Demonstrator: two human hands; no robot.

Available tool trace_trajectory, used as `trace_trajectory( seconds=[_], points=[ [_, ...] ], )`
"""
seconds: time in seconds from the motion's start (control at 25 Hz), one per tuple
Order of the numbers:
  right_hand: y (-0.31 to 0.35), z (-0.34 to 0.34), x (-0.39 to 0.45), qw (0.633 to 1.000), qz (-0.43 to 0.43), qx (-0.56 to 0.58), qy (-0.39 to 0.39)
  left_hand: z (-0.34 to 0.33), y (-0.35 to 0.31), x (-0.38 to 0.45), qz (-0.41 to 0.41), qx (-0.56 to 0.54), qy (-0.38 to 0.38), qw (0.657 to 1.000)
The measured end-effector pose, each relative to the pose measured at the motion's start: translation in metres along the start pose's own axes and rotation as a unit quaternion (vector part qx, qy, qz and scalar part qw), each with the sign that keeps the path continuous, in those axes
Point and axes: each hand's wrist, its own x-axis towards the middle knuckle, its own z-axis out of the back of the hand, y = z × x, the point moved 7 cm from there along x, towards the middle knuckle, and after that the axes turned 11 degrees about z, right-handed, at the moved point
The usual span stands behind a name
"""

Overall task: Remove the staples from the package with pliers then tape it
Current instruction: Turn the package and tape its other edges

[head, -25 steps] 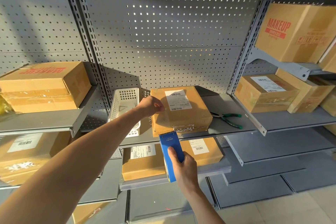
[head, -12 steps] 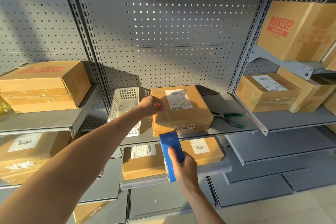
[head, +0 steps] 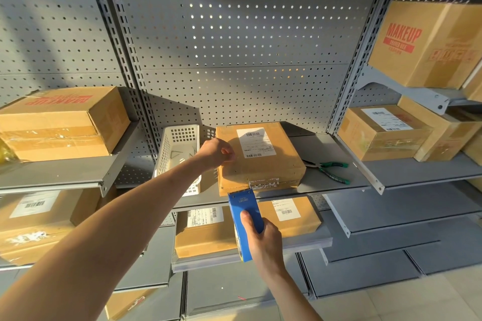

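Head-camera view, storeroom shelving.

— Where does the job stand?

— Taping looks under way, judging by the layout. The brown cardboard package (head: pixel 260 157) sits on the grey metal middle shelf (head: pixel 336 184), between a white plastic slotted basket (head: pixel 178 154) and green-handled pliers (head: pixel 330 171), which lie set down beside it, touching neither hand. The right hand (head: pixel 263 241) is wrapped firmly round a blue handheld tape dispenser (head: pixel 245 216), its toothed edge at the package's lower front edge. The left hand (head: pixel 217 152) is curled, fingers bunched, pressing the package's left top edge; whether it pinches anything cannot be told.

— Are the staples out?

— Probably: thin bent metal pieces lie in the basket, though too small to be sure. How much tape is laid is unclear.

— Any readable writing?

— White barcode labels on several boxes, text too fine to read. "MAKEUP" in red on the large carton upper right (head: pixel 427 44), and again, inverted, on the carton at left (head: pixel 61 122). The dispenser's logo is illegible.
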Motion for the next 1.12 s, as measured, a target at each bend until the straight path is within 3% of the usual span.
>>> trace_trajectory(
  seconds=[0.8,1.12],
  points=[
    [-0.013,-0.011,0.009,0.998,-0.04,-0.052,-0.014,-0.01,0.011,-0.008,0.022,-0.079,-0.055,0.995],
    [-0.016,-0.015,0.019,0.995,-0.059,-0.084,-0.014,-0.012,0.008,-0.002,-0.015,0.017,-0.06,0.998]
  ],
)
